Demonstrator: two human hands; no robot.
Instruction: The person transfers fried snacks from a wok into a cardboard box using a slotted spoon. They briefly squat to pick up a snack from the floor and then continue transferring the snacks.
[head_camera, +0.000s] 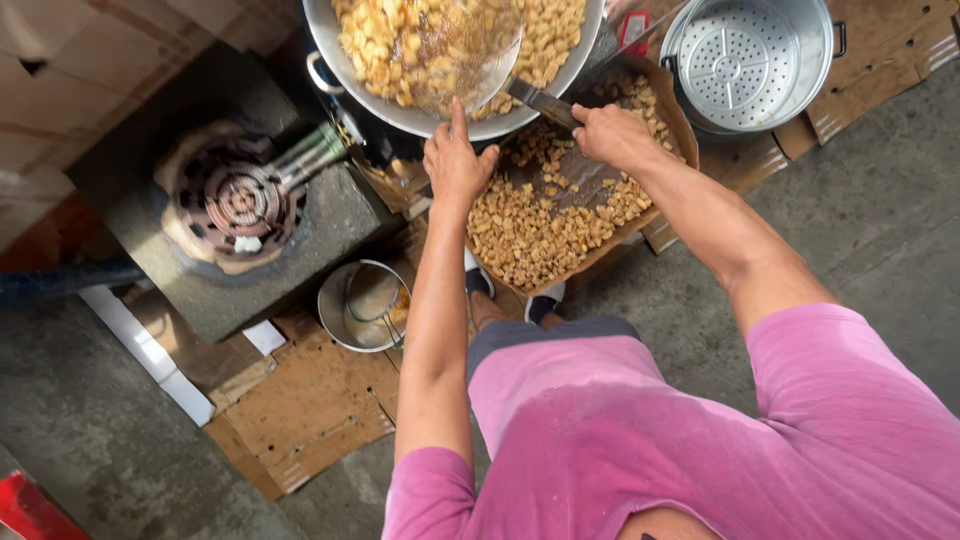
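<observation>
Steel wok (340, 50), mesh skimmer (470, 60), right hand (612, 135)

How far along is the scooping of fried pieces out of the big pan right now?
Done: a good layer of fried pieces already lies on the cardboard tray. In hand: the right hand grips the strainer handle, its basket in the pan, while the left hand rests on the pan's rim. Left: many pieces remain in the pan.
</observation>
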